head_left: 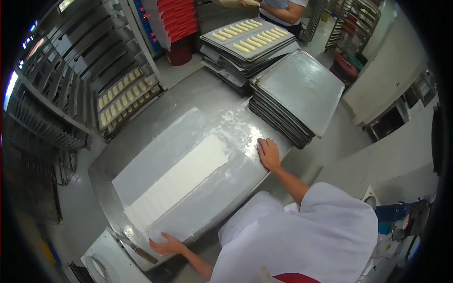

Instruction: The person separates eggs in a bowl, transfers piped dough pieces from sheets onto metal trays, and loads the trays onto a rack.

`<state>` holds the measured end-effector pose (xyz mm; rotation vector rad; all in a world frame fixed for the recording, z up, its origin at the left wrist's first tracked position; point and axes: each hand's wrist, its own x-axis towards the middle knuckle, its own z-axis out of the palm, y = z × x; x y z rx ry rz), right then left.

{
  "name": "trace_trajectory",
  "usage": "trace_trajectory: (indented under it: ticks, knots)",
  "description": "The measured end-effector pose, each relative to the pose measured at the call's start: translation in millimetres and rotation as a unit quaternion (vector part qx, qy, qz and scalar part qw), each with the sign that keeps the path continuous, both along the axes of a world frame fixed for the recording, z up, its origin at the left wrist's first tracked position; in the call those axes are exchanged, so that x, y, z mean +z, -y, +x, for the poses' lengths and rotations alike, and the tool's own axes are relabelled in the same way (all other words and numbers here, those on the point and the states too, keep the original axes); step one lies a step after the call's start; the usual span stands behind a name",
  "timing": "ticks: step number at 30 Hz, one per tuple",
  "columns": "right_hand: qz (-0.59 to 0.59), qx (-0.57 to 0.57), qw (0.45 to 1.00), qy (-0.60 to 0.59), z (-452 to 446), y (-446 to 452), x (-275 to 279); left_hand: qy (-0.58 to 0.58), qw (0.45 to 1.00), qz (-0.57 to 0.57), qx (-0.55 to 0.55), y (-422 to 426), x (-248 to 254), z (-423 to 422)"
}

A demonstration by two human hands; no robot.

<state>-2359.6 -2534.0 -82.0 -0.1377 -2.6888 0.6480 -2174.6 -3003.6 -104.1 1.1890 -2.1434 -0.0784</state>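
Note:
A long white strip of what looks like dough (pixel 177 181) lies on a pale sheet (pixel 214 193) on the metal table (pixel 188 87). My left hand (pixel 167 245) is at the table's near left corner, close to the sheet's lower end, with its thumb and fingers apart and nothing visible in them. My right hand (pixel 269 154) rests palm down near the table's right edge, beside the sheet's other end. Its fingers are slightly bent and apart. A small dark patch shows between thumb and forefinger; I cannot tell what it is. White powder lies around it.
Stacked metal trays (pixel 302 85) stand at the table's far right. Beside them, another stack bears a tray (pixel 229 46) of pale, elongated pieces. A rack (pixel 155 84) with similar pieces is on the left. Another person (pixel 283 12) stands beyond the trays. A white box-like unit (pixel 111 259) adjoins the near left corner.

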Motion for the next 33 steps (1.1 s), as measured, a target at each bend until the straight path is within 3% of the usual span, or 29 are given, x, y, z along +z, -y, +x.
trace_trajectory:
  ticks: [12, 17, 20, 23, 33]
  knots:
    - [-0.006, 0.009, 1.000, 0.012, 0.9, -8.3, 3.0, -0.042, 0.995, -0.077, -0.049, -8.5, 1.4, 2.7]
    - [0.002, 0.018, 0.999, 0.048, 1.2, -11.8, 6.0, -0.020, 0.995, -0.094, -0.032, -59.2, 16.2, -24.1]
    - [-0.011, 0.022, 0.998, 0.054, 1.3, -15.9, 5.3, -0.035, 0.996, -0.048, -0.068, -104.1, 42.6, -58.2]
    - [-0.029, 0.026, 0.997, 0.066, -1.0, -17.9, 7.0, -0.072, 0.980, -0.102, -0.158, -131.7, 55.0, -91.8]
    - [-0.131, 0.075, 0.981, 0.120, -5.1, -37.3, 5.5, -0.108, 0.939, 0.007, -0.327, -231.1, 100.5, -175.9]
